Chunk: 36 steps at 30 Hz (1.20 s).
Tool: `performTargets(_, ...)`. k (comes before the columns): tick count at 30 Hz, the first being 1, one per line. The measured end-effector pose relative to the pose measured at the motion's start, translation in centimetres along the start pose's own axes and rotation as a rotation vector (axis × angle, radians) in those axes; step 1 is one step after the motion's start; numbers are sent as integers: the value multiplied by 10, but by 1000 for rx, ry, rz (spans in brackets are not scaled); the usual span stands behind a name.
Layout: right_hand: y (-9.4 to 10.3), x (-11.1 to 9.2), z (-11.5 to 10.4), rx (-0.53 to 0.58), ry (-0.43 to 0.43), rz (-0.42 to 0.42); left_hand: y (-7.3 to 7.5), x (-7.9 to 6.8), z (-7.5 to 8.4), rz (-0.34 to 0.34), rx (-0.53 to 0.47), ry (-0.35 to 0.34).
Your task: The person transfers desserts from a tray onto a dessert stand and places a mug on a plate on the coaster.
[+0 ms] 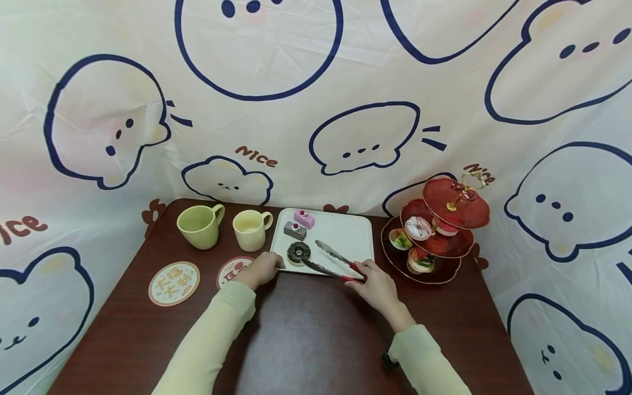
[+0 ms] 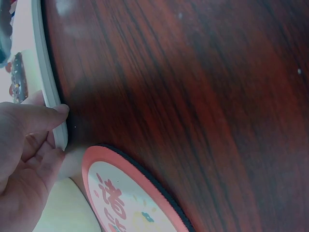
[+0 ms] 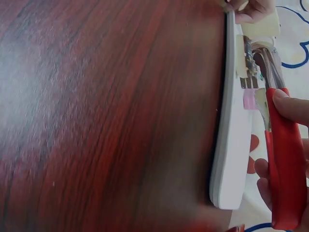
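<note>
A white tray (image 1: 348,236) lies near the back of the table, bearing a chocolate donut (image 1: 292,253), a grey cake slice (image 1: 294,231) and a pink cake slice (image 1: 304,219). My left hand (image 1: 264,269) pinches the tray's front left corner, thumb over the rim in the left wrist view. In my right hand (image 1: 377,288) I grip red-handled metal tongs (image 1: 337,254) by their handles (image 3: 285,164). The tongs' arms are spread apart over the tray. One tip is at the donut's right edge; whether it touches cannot be told.
Left of the tray stand a green mug (image 1: 198,229) and a cream mug (image 1: 249,232). Two round coasters lie in front, one white and orange (image 1: 174,283), one red-rimmed (image 2: 140,193). At right, a three-tier red stand (image 1: 456,203) holds a white donut (image 1: 417,228) and other pastries.
</note>
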State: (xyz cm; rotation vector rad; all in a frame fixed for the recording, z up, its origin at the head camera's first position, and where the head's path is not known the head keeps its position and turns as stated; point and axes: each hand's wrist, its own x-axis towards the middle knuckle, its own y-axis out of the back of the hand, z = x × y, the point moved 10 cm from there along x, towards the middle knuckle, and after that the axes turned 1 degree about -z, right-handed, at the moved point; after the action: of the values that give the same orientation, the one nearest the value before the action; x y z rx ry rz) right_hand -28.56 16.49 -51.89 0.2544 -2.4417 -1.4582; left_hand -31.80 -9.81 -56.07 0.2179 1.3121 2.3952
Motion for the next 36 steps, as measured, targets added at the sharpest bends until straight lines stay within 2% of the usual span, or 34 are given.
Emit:
performTargets(6, -15, 6, -6, -24, 15, -8, 0, -3, 1, 4, -9, -11)
performTargets(15, -26, 13, -11, -28, 11, -28, 1, -2, 2, 0, -12, -10)
performTargets(22, -32, 18, -10, -25, -14, -48, 2, -2, 4, 1, -10, -22)
performTargets(27, -35, 22, -12, -57, 3, -40, 1, -1, 2, -8, -22, -4)
performTargets(36, -39, 27, -15, -93, 33, -31, 3, -2, 5, -1, -22, -29)
